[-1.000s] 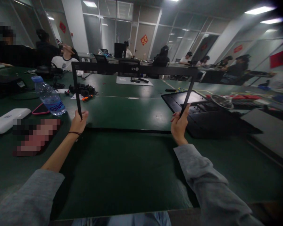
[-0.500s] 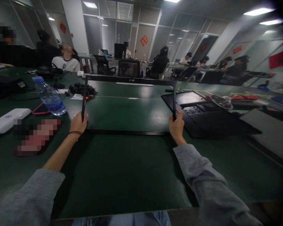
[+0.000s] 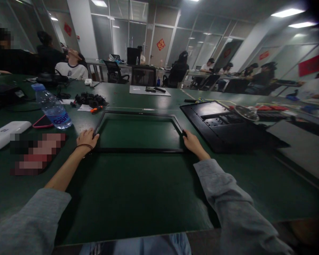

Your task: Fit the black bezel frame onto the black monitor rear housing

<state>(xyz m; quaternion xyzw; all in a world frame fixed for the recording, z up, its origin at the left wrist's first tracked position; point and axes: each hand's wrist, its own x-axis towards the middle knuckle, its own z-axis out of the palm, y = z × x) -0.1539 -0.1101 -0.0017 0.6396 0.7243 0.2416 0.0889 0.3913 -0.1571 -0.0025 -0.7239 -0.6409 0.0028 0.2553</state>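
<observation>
Between my hands is a thin black monitor bezel (image 3: pixel 138 150), an empty rectangular frame tilted back low over the green table (image 3: pixel 149 198). My left hand (image 3: pixel 87 139) is closed round its left side, with a dark band on the wrist. Gripping the right side is my right hand (image 3: pixel 192 143), thumb and fingers pressed on the rim. Green tabletop shows through the frame's opening. To the right of my right hand lies a large black monitor back cover (image 3: pixel 228 129). A clear water bottle (image 3: pixel 54 108) with a blue cap leans at an angle beyond my left hand.
Left of me are a white device (image 3: pixel 9 134), a pink-edged phone (image 3: pixel 42 121) and a blurred-out reddish item (image 3: pixel 39 154). Black cables (image 3: pixel 89 100) lie farther back. A white board (image 3: pixel 150 91) bears small dark parts. A grey panel (image 3: pixel 300 148) lies at right. People sit beyond.
The bezel's far edge has come down from nearly upright to a flatter tilt, uncovering the dark parts on the white board behind. Both hands keep hold, the right having shifted slightly inward.
</observation>
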